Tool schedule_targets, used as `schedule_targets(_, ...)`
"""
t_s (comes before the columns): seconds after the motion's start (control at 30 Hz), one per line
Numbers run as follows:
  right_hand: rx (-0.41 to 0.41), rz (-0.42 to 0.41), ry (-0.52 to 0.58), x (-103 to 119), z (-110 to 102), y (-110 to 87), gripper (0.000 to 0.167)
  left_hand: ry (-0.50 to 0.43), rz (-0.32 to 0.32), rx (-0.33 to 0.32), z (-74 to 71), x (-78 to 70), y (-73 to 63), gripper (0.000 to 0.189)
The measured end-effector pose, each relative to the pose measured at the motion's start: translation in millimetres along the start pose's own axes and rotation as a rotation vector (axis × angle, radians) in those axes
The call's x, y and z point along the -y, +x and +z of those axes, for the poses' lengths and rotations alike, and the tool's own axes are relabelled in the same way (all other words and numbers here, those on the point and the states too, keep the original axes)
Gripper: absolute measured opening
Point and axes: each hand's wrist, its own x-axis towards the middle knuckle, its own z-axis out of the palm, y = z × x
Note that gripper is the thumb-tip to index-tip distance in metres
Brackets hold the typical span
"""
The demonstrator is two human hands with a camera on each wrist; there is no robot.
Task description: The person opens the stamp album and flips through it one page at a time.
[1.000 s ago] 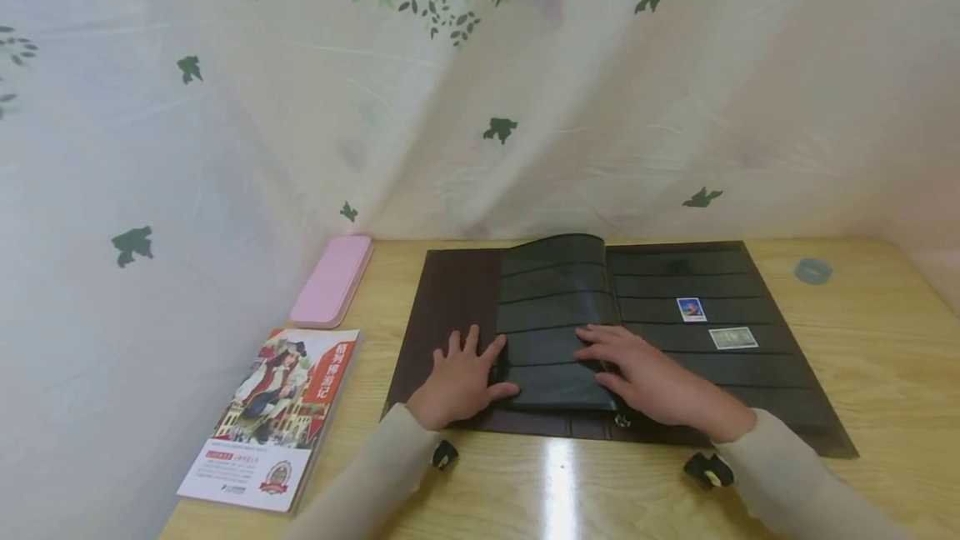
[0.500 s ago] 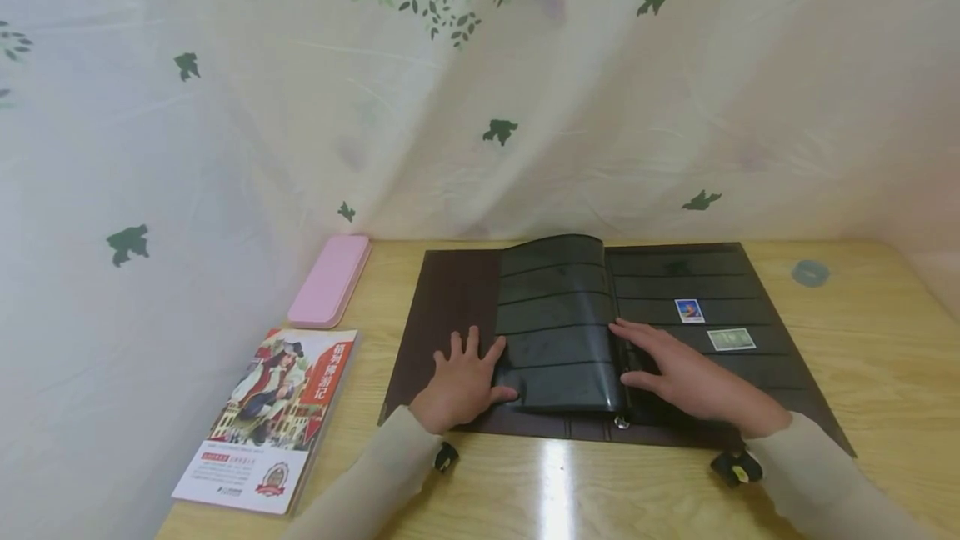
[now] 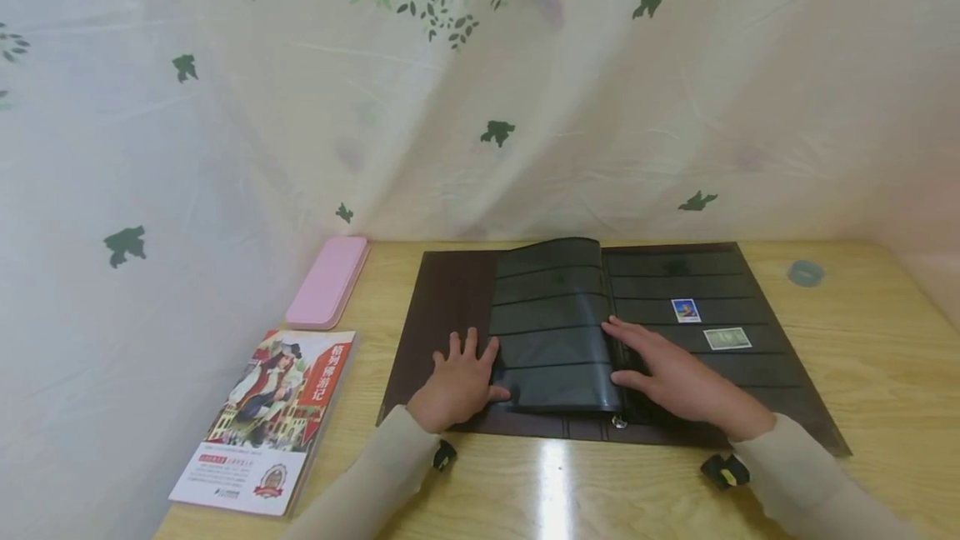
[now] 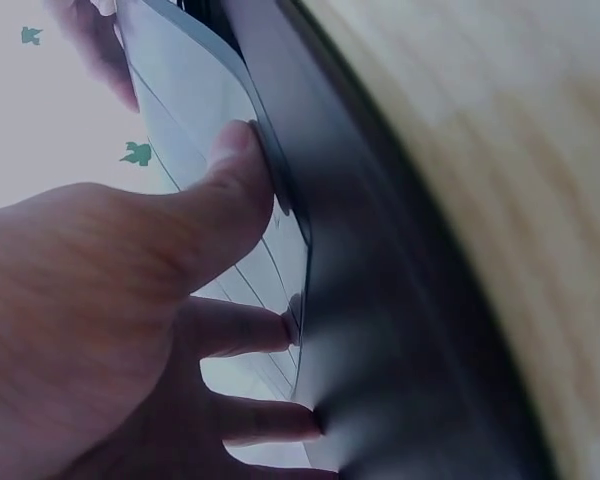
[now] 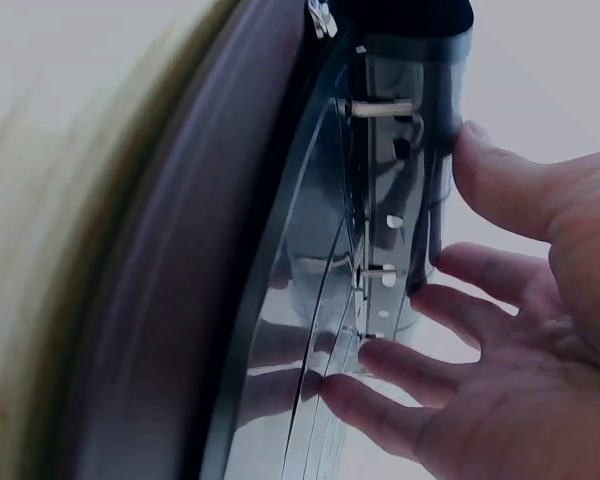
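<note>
A brown-covered stamp album [image 3: 456, 290] lies spread on the table, its black pocketed pages turned to both sides. The left-hand leaf [image 3: 551, 340] bulges up in a curve beside the metal binder rings [image 5: 382, 107]. My left hand [image 3: 456, 386] rests with spread fingers at that leaf's outer edge, thumb on its lower corner and some fingertips on the cover. My right hand [image 3: 671, 369] touches the bulge near the rings with thumb and fingertips, other fingers reaching onto the right page. Two stamps sit in the right page, a blue one [image 3: 686, 311] and a green one [image 3: 727, 338].
A picture-covered book [image 3: 262, 423] lies left of the album on the wooden table [image 3: 877, 357]. Behind it is a pink case [image 3: 327, 283]. A small translucent round object [image 3: 806, 273] lies at the back right. A leaf-printed curtain [image 3: 420, 148] hangs along the back and left.
My right hand has slid rightward from the middle of the left-hand leaf to the binding, and the leaf's bulge there has come into view. My left hand has hardly moved.
</note>
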Motion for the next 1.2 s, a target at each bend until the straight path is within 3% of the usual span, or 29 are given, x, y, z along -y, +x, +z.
schedule_targets(0.5, -0.027, 0.03, -0.043, 10, 11, 4.2, 0.065, -0.044, -0.019, 0.049, -0.3, 6.6, -0.4, 0.076)
schedule_targets(0.83, 0.005, 0.022, -0.062, 17, 14, 9.7, 0.065, -0.13, 0.044, 0.038, -2.8, 17.5, -4.7, 0.076)
schedule_targets(1.07, 0.043, 0.06, -0.15, 23, 17, 12.6, 0.063, -0.175, 0.127, 0.075, -2.4, 30.3, -8.1, 0.088)
schedule_targets(1.2, 0.039, 0.064, -0.167, 24, 20, 14.7, 0.063, -0.191, 0.132, 0.082, -4.9, 30.6, -10.9, 0.085)
